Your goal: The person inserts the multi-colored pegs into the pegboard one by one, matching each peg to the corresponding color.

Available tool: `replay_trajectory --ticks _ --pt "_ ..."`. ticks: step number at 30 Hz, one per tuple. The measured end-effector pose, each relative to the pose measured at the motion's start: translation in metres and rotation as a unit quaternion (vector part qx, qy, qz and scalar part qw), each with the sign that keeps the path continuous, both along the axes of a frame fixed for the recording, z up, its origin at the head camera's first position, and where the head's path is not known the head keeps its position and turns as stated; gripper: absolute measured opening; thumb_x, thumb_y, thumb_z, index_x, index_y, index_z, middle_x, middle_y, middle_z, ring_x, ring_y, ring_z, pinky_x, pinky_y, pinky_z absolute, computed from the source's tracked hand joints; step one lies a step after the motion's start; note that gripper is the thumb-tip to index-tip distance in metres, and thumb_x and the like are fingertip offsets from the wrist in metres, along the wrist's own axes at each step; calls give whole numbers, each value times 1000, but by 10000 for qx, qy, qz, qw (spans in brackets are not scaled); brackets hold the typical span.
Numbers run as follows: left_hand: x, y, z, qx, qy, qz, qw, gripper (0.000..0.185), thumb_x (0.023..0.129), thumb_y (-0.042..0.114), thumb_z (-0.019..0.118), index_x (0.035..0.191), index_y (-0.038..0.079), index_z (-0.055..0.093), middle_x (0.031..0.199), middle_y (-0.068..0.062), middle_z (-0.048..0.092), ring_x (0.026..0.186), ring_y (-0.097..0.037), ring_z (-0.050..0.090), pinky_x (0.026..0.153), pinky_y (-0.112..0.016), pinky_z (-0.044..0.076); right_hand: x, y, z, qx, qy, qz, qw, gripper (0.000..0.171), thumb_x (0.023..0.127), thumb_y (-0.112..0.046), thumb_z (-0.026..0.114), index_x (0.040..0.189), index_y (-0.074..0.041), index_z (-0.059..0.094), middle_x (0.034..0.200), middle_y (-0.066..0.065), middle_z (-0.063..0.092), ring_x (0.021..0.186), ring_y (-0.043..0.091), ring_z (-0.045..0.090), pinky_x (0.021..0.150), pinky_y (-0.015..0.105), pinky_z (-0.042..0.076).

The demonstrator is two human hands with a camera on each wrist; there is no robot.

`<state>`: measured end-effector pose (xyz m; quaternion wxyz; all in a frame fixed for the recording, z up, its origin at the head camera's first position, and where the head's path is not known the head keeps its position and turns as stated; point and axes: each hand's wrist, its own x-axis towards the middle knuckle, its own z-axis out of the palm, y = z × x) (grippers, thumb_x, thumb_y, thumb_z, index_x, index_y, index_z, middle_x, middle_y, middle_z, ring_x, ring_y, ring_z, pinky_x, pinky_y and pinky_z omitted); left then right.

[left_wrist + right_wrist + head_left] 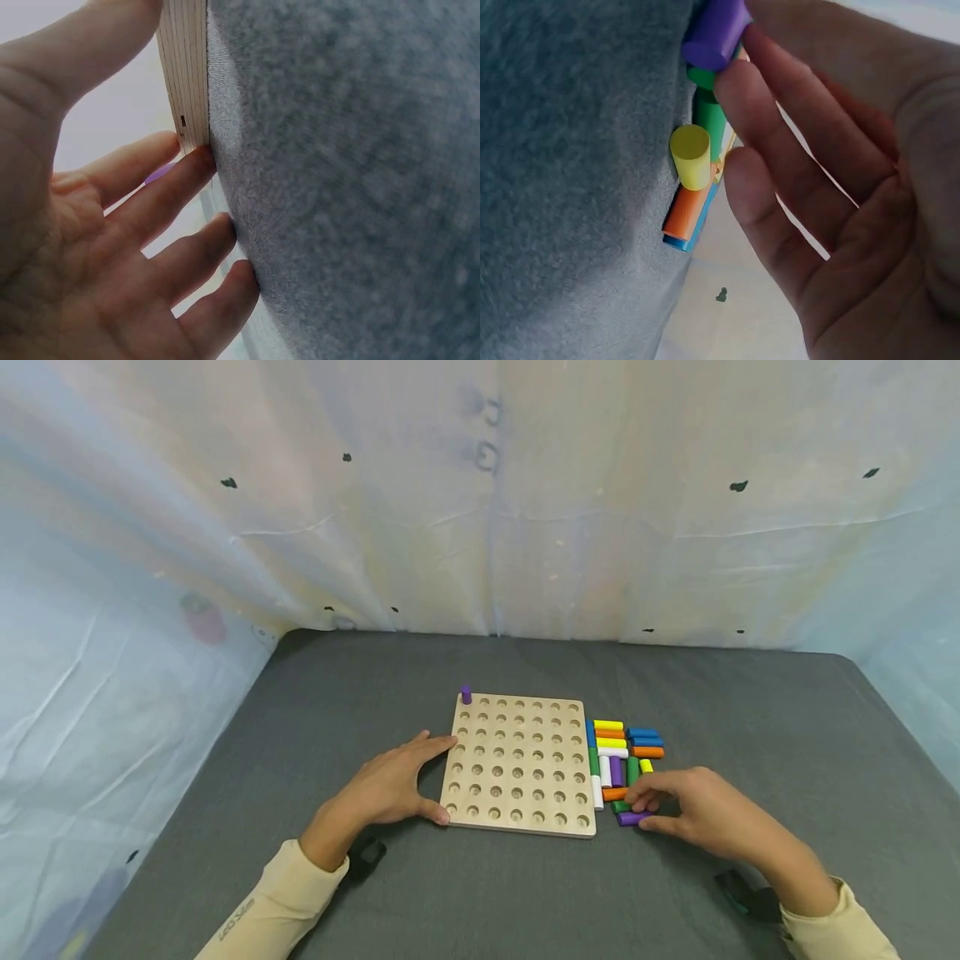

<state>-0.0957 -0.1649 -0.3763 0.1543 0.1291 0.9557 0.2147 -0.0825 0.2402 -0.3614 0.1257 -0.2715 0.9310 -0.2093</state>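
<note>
Head view: one grey felt-covered table [225, 777] carries one square wooden pegboard [517, 764], its holes set in seven columns and eight rows. One short purple peg [467, 694] stands upright in the far left corner hole; every other hole shows bare. Just right of the board lies one cluster of coloured pegs [622, 752], all on their sides and touching one another. The exact count is hard to tell, roughly fifteen: yellow, orange, blue, white, green and purple.

Two hands are in view. The left hand [386, 785] rests flat against the board's left edge, fingers straight and relaxed, thumb at the near corner, grasping nothing. The right hand [701, 810] sits at the near end of the cluster, and its thumb and fingertips pinch one purple cylinder [632, 817].

This cylinder is a smooth, plain round wooden peg with flat ends. It lies on the felt just beside the board's near right corner, touching a green peg [621, 807]. Its long axis runs left to right, roughly parallel to the board's near edge.
</note>
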Motion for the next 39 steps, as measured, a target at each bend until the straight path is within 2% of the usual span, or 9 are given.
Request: replay_trajectory --ticks 11,18,31,35,39 --pt "2 3 -4 53 2 31 10000 106 61 47 92 153 31 41 161 -3 37 150 -32 32 108 -67 34 6 -1 3 505 585 364 9963 27 80 -29 83 102 -34 69 91 -25 68 84 -3 64 72 31 54" --pt "2 2 -4 31 44 52 10000 106 60 47 92 152 31 42 160 -1 38 150 -31 32 107 -68 34 6 -4 1 448 796 552 9943 24 78 -27 85 96 -32 69 88 -24 68 81 -4 63 69 30 53" --pt "1 1 -2 12 -30 94 10000 106 60 46 92 152 32 41 161 -1 37 150 -31 32 107 -68 34 6 -9 -4 348 718 618 9949 26 77 -24 86 95 -31 68 88 -21 69 81 -5 62 68 27 53" --pt "1 1 -2 7 -26 97 9999 107 60 45 93 152 32 41 161 0 37 150 -30 31 107 -68 34 5 -9 -3 258 660 655 9953 26 79 -25 84 99 -30 69 90 -21 69 82 -5 63 69 27 54" --pt "1 1 -2 3 -62 126 9999 106 61 44 93 153 33 41 161 0 36 150 -31 31 108 -69 33 6 -6 -1 126 568 517 9970 27 83 -27 81 107 -31 69 92 -24 67 84 -6 60 72 27 54"
